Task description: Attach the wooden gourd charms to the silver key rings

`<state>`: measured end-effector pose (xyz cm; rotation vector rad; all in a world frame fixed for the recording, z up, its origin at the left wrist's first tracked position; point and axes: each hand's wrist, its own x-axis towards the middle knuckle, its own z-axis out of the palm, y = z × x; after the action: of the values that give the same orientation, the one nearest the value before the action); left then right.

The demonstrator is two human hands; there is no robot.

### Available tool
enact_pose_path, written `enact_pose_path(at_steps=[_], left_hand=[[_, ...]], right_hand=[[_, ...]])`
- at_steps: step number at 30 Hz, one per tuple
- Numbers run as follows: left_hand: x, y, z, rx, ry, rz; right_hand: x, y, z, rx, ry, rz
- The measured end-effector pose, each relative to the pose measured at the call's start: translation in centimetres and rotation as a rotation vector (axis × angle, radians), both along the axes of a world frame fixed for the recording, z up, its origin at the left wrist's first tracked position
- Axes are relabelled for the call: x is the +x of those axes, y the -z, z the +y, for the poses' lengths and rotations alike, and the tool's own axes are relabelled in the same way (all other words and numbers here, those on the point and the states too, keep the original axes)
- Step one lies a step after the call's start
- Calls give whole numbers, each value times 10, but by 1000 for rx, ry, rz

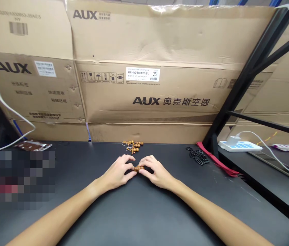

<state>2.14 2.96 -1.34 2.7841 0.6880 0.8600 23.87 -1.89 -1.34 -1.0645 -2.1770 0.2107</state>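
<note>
Left hand (120, 172) pinches a small brown piece (139, 168); right hand (157, 173) clamps its other end.

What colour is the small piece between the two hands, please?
The piece is golden brown; it shows best in the head view.

Left forearm (65, 210) is showing bare at 7–8 o'clock, right forearm (206, 208) at 4–5, both tapering wristward; left hand (120, 171), right hand (157, 171) also showing bare.
</note>
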Motion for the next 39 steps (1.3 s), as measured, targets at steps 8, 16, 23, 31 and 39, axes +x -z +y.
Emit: enact_pose_path(at_steps=[8, 16, 23, 31, 39], left_hand=[[1, 1, 4, -27, -16, -49], [1, 1, 7, -74, -48, -121], [2, -5, 9, -149, -70, -150], [1, -7, 6, -198, -82, -87], [2, -6, 3, -182, -26, -33]], right_hand=[[1, 7, 7, 32, 232, -80], [1, 9, 7, 64, 317, -123], [0, 6, 8, 97, 343, -131], [0, 4, 3, 47, 113, -20], [-4, 0, -2, 19, 43, -33]])
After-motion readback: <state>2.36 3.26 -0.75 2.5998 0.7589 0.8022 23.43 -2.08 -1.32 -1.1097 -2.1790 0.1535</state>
